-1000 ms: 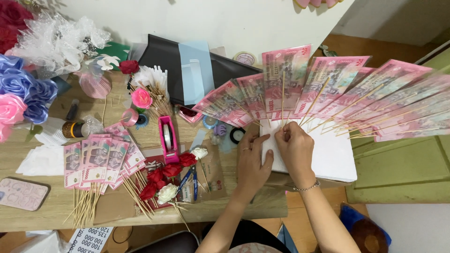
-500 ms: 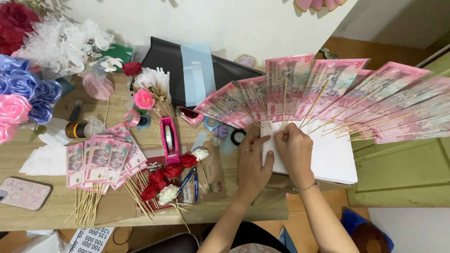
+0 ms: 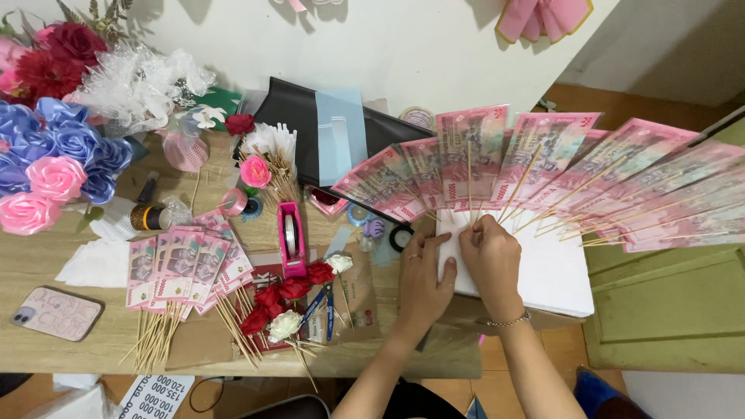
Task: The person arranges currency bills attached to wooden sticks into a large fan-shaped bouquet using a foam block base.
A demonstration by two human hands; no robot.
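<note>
She's fanning pink paper banknotes taped on thin wooden skewers (image 3: 543,167) into a white foam block (image 3: 555,268) sitting at the desk (image 3: 46,268) edge.

Doing it well, imo: keep the block pinned w/ one hand while the other is seating each stick, push straight along the skewer so it isn't bending, keep spacing even so the notes are overlapping like the ones already up. Block is overhanging toward the desk edge, so pressing down hard near the front could be tipping it.

Right hand (image 3: 490,260): fingers (image 3: 475,230) are bunching together at the top rim of the block, right where the skewer ends converge. Looks like they're pinching a stick, but can't tell which one, grip is hidden by the knuckles.

Left hand (image 3: 425,273): lying flat on the block's left corner, fingers slightly spread, bracing, not gripping anything.

Fan is rising from just beyond the right fingertips, spreading up and rightward, notes touching/overlapping each other.

Spare stock: second batch of pink skewered notes (image 3: 182,268) lying flat on the desk well left of both hands, beside a pink tape dispenser (image 3: 291,240) and small red and white fabric roses (image 3: 291,299).
</note>
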